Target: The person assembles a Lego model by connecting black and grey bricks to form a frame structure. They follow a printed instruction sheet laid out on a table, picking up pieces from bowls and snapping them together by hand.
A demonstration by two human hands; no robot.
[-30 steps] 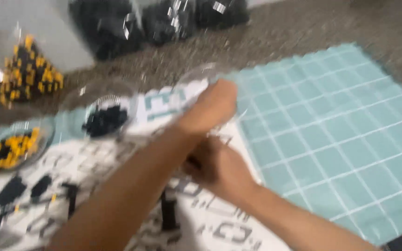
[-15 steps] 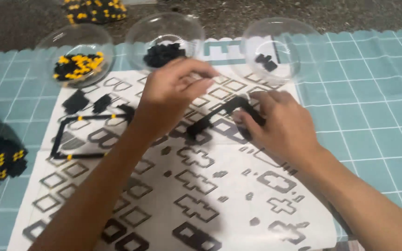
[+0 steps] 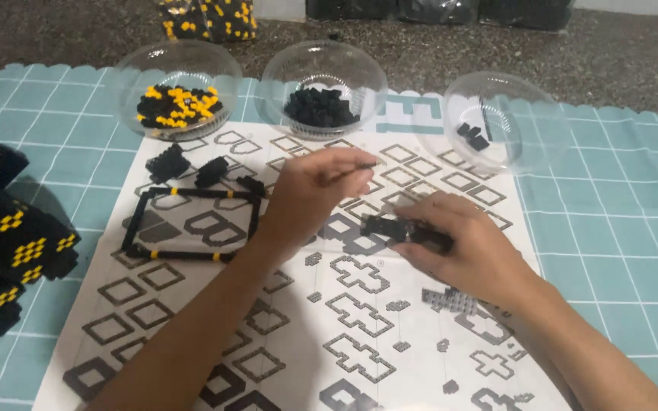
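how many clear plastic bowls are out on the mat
3, in a row along the top of the instruction sheet: the left bowl holds black and yellow bricks, the middle bowl black bricks, the right bowl few black pieces.

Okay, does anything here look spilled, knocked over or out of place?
Only the right-hand clear bowl stands out: it is tipped on its side, with a few black pieces still inside. The other two bowls sit upright, and nothing looks spilled on the sheet.

A home hobby spot on a floor: a teal checked mat (image 3: 618, 228) over grey carpet (image 3: 78, 30), clear bowls (image 3: 321, 87) of toy bricks, a printed building sheet (image 3: 359, 320).
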